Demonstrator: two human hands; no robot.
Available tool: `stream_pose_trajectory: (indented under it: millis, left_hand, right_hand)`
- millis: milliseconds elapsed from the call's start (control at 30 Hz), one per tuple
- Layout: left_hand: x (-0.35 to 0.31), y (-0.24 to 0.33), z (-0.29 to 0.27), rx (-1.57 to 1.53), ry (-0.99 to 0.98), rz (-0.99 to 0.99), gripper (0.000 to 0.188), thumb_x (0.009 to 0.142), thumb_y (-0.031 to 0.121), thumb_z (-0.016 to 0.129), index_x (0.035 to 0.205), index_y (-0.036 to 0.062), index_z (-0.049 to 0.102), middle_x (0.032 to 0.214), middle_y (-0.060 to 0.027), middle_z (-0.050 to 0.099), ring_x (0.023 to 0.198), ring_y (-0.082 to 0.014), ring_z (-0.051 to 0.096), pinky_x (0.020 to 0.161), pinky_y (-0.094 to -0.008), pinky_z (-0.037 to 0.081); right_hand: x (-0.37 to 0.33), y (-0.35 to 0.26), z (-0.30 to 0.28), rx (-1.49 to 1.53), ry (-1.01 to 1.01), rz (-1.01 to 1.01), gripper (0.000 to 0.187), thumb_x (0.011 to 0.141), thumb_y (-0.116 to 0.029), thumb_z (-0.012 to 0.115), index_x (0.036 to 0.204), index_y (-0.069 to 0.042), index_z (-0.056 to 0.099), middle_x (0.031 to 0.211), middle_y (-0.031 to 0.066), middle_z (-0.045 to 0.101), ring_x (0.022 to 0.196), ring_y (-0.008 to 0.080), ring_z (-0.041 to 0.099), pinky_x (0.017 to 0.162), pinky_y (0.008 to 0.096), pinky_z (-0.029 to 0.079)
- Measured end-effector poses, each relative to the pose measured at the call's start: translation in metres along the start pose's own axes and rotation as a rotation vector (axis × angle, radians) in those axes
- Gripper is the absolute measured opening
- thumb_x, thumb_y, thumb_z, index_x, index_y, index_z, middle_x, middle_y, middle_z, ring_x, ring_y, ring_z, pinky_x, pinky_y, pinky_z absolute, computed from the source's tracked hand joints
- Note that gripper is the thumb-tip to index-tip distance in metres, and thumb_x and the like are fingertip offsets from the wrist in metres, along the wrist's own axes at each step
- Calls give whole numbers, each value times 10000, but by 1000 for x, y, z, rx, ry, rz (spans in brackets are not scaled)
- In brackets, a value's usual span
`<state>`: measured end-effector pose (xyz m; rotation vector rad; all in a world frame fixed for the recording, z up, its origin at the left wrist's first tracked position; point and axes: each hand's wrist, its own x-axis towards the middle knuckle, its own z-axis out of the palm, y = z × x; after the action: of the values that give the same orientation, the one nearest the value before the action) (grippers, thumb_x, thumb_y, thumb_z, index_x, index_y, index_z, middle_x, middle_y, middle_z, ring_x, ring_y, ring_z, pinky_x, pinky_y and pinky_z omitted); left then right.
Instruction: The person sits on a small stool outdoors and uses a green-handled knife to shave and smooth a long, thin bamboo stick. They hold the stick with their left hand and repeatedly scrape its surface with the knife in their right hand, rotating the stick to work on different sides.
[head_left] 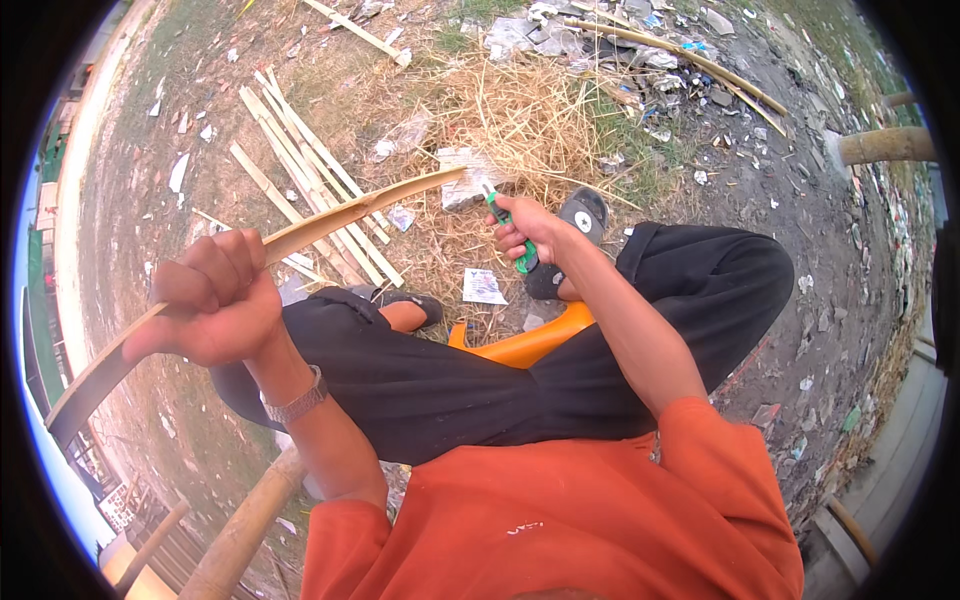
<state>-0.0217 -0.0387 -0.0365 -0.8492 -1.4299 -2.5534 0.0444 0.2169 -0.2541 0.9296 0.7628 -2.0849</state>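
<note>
My left hand [220, 295] is closed in a fist around a long split bamboo strip [365, 207]. The strip slants across the view, from the lower left up to a tip in front of me. My right hand [532, 230] grips a green and black utility knife [493, 200] with a short metal end pointing up and away from me. That metal end is close to the strip's far tip; whether they touch I cannot tell. Beneath both hands is the ground, and my legs are spread in a seated pose over an orange plastic seat [530, 347].
Several cut bamboo strips [310, 180] lie on the ground at the left front. A heap of straw-like shavings [525, 110] is straight ahead. Rubble and litter [640, 60] lie at the far right, with longer poles [700, 62]. Thick bamboo poles [885, 146] stand at the right and lower left.
</note>
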Motion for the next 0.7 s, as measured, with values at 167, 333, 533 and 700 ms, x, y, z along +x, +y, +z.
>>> stream_pose_trajectory:
  millis: [167, 333, 533, 700]
  left_hand:
    - [-2, -5, 8, -54, -175, -14, 667, 797, 754, 353, 558, 144, 228, 474, 46, 143, 440, -89, 84, 440, -272, 98]
    - [-7, -7, 18, -49, -371, 44, 676, 806, 751, 342, 549, 135, 231, 460, 42, 153, 395, -76, 98, 390, -256, 86]
    - [-9, -6, 26, -72, -429, 62, 678, 806, 748, 351, 546, 134, 226, 448, 50, 142, 376, -68, 96, 374, -245, 79]
    - [-7, -10, 35, -68, -467, 50, 676, 811, 738, 365, 546, 132, 222, 444, 55, 137, 368, -65, 90, 359, -242, 73]
  right_hand:
    - [-40, 24, 51, -918, 347, -707, 382, 980, -366, 326, 900, -17, 461, 569, 147, 495, 461, 308, 477, 457, 431, 384]
    - [-62, 44, 98, -1156, 447, -891, 366, 973, -344, 358, 943, -2, 485, 652, 280, 556, 649, 471, 548, 619, 541, 408]
    - [-43, 50, 77, -1182, 583, -871, 321, 971, -326, 370, 933, -28, 483, 634, 278, 561, 670, 478, 566, 626, 554, 428]
    - [-48, 54, 81, -1200, 548, -876, 348, 971, -349, 349, 938, -30, 484, 666, 284, 569, 678, 471, 574, 611, 542, 447]
